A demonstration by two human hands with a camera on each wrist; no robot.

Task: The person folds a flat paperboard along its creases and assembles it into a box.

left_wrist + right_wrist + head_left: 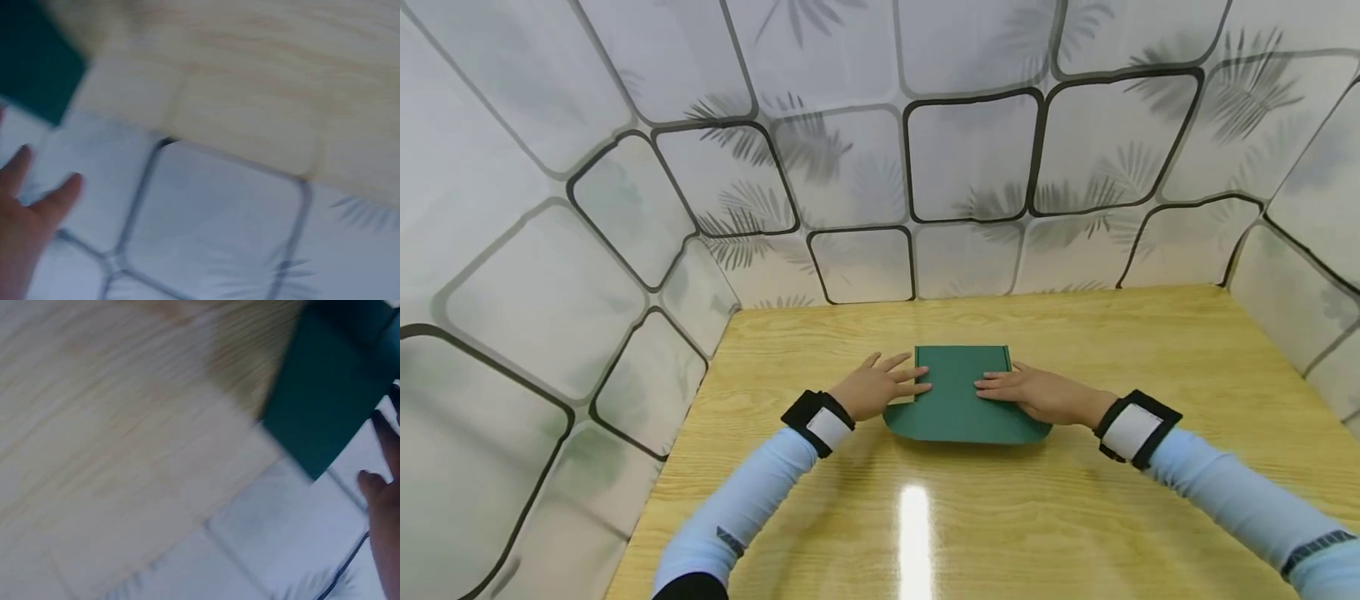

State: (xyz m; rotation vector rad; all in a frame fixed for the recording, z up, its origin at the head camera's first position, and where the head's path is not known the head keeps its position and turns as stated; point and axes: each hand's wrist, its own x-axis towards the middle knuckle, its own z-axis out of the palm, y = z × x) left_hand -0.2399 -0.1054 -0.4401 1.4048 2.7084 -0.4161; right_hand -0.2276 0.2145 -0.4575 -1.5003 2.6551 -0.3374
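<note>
A dark green folding cardboard box (958, 408) lies on the wooden table, its wide rounded flap spread on the near side. At its left edge is my left hand (876, 389), fingers spread and fairly straight, with fingertips over the green surface. My right hand (1045, 393) comes in from the other side and lays its extended fingers on the top near the right edge. The left wrist view is blurred and shows part of the box (31, 62) beside the left hand (28, 215). In the right wrist view, the right hand (386, 500) appears beside the box's side (325, 394).
The light wood table (820, 517) reaches back to walls of pale patterned cloth (850, 183) with dark rounded outlines and leaf prints. More of this cloth stands along the left and right sides. A bright light reflection (915, 533) shows on the tabletop in front.
</note>
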